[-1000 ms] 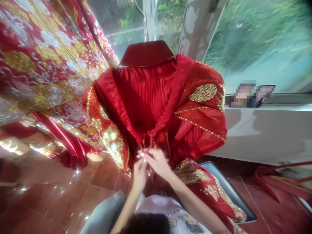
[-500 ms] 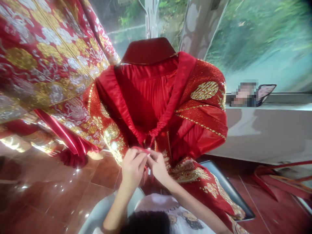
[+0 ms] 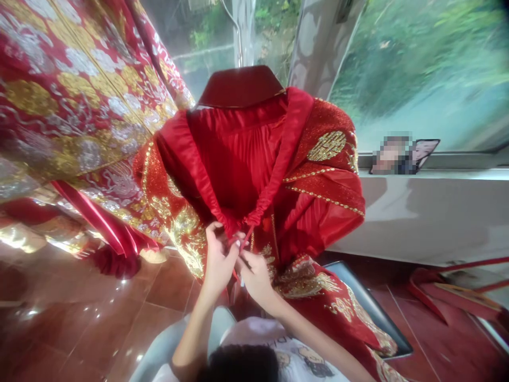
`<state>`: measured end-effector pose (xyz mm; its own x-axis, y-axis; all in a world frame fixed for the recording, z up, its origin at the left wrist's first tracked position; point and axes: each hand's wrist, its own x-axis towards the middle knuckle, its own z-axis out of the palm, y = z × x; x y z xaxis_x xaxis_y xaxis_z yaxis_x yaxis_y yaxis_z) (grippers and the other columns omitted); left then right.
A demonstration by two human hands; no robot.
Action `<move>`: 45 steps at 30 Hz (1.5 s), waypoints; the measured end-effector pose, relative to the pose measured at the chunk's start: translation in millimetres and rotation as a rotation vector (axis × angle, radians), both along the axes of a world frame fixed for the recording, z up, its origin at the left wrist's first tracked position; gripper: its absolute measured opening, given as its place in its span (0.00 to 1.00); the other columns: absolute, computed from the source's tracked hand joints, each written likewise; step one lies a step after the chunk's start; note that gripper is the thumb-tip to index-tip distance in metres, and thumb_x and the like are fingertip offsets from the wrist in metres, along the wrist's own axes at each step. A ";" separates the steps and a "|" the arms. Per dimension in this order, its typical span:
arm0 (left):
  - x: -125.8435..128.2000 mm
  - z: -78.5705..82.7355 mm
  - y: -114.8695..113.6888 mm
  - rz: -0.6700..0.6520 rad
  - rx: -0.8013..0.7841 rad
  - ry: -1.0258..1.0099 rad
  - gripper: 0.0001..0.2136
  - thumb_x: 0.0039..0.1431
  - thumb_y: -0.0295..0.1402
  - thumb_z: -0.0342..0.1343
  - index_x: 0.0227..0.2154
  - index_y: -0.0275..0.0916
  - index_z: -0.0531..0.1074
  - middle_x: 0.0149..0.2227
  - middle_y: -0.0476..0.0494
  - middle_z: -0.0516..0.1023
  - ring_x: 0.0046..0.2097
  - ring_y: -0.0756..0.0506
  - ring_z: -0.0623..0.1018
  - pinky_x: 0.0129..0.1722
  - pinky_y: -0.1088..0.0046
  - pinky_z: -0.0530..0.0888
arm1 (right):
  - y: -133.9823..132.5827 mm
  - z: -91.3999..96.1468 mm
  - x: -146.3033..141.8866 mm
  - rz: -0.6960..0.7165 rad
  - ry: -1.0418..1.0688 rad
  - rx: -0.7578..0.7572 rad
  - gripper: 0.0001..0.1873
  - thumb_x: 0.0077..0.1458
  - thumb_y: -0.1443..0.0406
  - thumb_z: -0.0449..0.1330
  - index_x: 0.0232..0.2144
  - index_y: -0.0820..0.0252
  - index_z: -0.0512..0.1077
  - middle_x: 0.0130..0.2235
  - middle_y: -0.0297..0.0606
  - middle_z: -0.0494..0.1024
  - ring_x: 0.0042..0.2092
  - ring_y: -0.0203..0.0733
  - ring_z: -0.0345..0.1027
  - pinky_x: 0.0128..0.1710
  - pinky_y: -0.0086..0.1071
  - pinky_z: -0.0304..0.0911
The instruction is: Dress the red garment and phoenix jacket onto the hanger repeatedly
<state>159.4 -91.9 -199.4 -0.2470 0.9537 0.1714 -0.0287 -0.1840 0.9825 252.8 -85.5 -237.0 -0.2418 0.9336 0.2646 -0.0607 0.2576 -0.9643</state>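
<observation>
A red garment (image 3: 324, 199) with gold embroidery hangs facing me, its wide collar band (image 3: 186, 151) gathered into ruffles at the bottom of the neckline. A thin red cord (image 3: 248, 235) comes out of the gathered right end. My left hand (image 3: 220, 261) is closed at the left gathered end, thumb and fingers pinched around the cord. Close beside it, my right hand (image 3: 256, 275) pinches the cord too, the fingertips of both hands nearly touching. A small white tag (image 3: 242, 281) shows between the hands. The exact grip is partly hidden by the fingers.
A red and gold brocade garment (image 3: 79, 101) hangs at the left. On the windowsill (image 3: 457, 174) leans a phone (image 3: 427, 151), with a blurred patch beside it. A black-edged seat (image 3: 363, 297) stands under the garment's lower part, and a red chair (image 3: 453, 292) is at the right.
My left hand has moved up and opened its grip from the stretched cord, then closed nearer the gathered end. My right hand has dropped slightly. The view has shifted a little.
</observation>
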 end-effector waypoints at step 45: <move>-109.5 -29.4 19.7 -0.003 0.021 -0.315 0.18 0.45 0.43 0.68 0.22 0.37 0.66 0.23 0.53 0.68 0.28 0.52 0.69 0.31 0.78 0.69 | 23.8 1.9 -29.0 0.201 -0.162 0.178 0.17 0.61 0.64 0.51 0.23 0.63 0.70 0.19 0.30 0.65 0.22 0.30 0.53 0.25 0.26 0.51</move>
